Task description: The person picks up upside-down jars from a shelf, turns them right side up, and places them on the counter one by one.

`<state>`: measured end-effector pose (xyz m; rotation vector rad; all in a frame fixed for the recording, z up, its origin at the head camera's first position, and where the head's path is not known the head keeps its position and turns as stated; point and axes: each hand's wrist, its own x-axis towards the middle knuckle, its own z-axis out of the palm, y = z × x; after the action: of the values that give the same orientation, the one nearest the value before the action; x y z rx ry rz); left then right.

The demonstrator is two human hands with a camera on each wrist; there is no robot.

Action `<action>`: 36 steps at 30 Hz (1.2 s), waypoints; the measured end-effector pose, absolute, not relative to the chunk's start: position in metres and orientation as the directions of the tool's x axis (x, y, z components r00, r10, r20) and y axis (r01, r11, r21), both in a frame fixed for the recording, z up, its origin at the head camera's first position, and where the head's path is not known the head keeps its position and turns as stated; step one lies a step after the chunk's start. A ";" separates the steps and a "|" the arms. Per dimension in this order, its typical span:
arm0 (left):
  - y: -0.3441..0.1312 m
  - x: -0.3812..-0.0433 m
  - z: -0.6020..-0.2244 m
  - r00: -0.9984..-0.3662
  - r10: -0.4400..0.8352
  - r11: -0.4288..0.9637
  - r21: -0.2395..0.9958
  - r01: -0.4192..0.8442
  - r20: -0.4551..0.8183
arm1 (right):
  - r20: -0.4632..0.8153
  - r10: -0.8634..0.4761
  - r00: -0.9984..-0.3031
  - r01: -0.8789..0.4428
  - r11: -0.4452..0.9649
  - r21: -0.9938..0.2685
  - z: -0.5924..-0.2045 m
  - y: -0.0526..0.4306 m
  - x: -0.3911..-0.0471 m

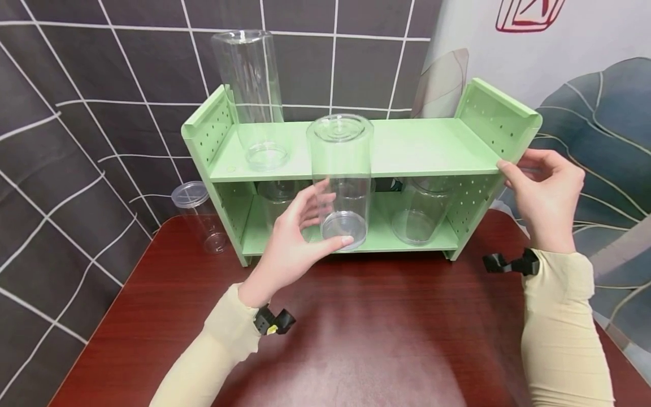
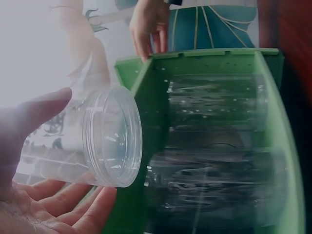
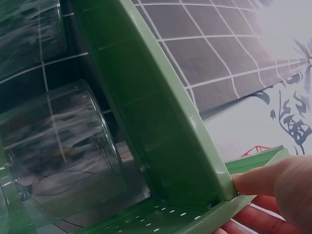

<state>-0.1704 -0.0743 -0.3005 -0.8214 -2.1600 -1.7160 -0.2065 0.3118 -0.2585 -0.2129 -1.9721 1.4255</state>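
Observation:
My left hand holds a tall clear plastic jar in front of the green two-tier shelf, thumb near the jar's lower end and fingers around its far side. In the left wrist view the ridged rim of the held jar faces the shelf's lower tier. My right hand grips the shelf's right end panel, with its thumb at the front corner of the upper board and its fingers behind the panel. In the right wrist view that thumb presses on the board's corner.
Another tall clear jar stands at the left of the upper board. Several clear jars, one of them at the right, stand on the lower tier. A lidded jar is left of the shelf on the red-brown table. Dark tiled wall covering hangs behind.

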 end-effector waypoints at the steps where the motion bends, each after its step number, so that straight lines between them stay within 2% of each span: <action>1: -0.075 -0.169 -0.304 -0.810 0.268 0.140 0.810 0.569 0.522 | 0.425 0.501 -0.754 -0.244 0.387 -0.889 -0.259 0.312 -0.206; 15: -0.094 -0.155 -0.336 -0.848 0.292 0.218 0.833 0.509 0.442 | 0.424 0.498 -0.756 -0.247 0.383 -0.890 -0.260 0.310 -0.207; 25: -0.098 -0.150 -0.355 -0.847 0.305 0.249 0.823 0.511 0.434 | 0.417 0.502 -0.758 -0.246 0.373 -0.895 -0.261 0.310 -0.208; 31: -0.096 -0.147 -0.359 -0.856 0.311 0.290 0.817 0.499 0.413 | 0.410 0.521 -0.749 -0.307 0.275 -0.911 -0.262 0.310 -0.210; 36: -0.096 -0.146 -0.362 -0.861 0.308 0.332 0.803 0.495 0.404 | 0.430 0.532 -0.729 -0.341 0.262 -0.903 -0.268 0.313 -0.210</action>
<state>-0.1456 -0.0956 -0.3619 -0.7366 -2.4126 -1.5531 -0.2103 0.3126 -0.2678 -0.1741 -1.8216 1.5546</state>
